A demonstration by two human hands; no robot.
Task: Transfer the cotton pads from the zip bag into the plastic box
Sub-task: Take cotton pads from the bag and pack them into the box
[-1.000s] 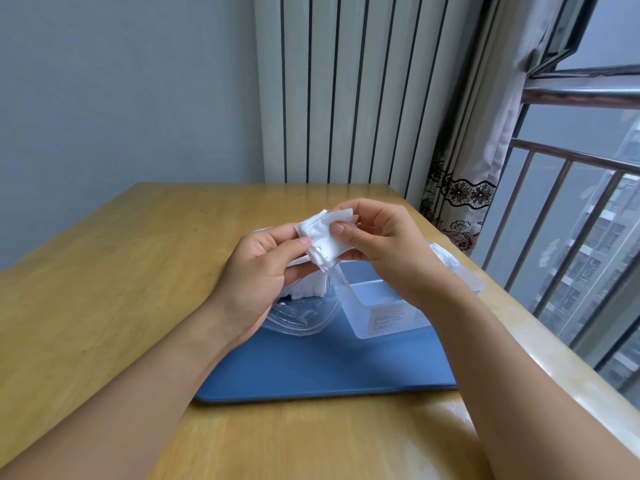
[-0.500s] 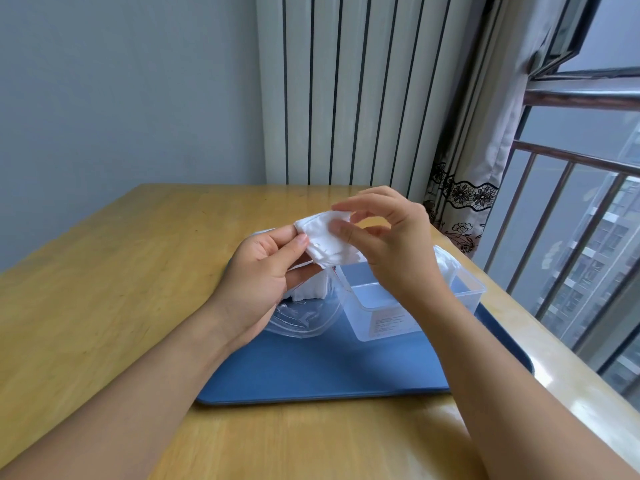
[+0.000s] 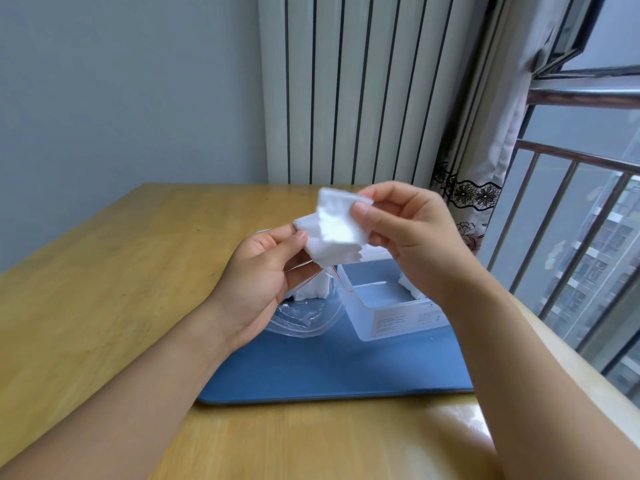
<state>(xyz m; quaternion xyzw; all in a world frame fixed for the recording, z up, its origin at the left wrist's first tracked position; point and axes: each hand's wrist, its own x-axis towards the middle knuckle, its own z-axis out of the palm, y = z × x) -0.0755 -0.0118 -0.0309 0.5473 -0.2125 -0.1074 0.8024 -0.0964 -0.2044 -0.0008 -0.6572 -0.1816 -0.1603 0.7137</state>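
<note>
Above the plastic box [image 3: 394, 315], cotton pads [image 3: 337, 232] pinched between left hand [image 3: 263, 277] and right hand [image 3: 412, 233], fingers curled

Your left hand [image 3: 263, 271] raised, thumb and fingers pinching pad stack [image 3: 334, 235]; right hand [image 3: 408, 233] pinching its upper edge, forearms converging.

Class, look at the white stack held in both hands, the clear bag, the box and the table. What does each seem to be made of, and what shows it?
White square stack: soft matte cotton, layered edges.
Clear zip bag: thin glossy plastic film, wrinkled and see-through.
Translucent rectangular box: rigid frosted plastic, probably.
Tan table: wood or wood-look laminate, grain showing, slight sheen.
</note>
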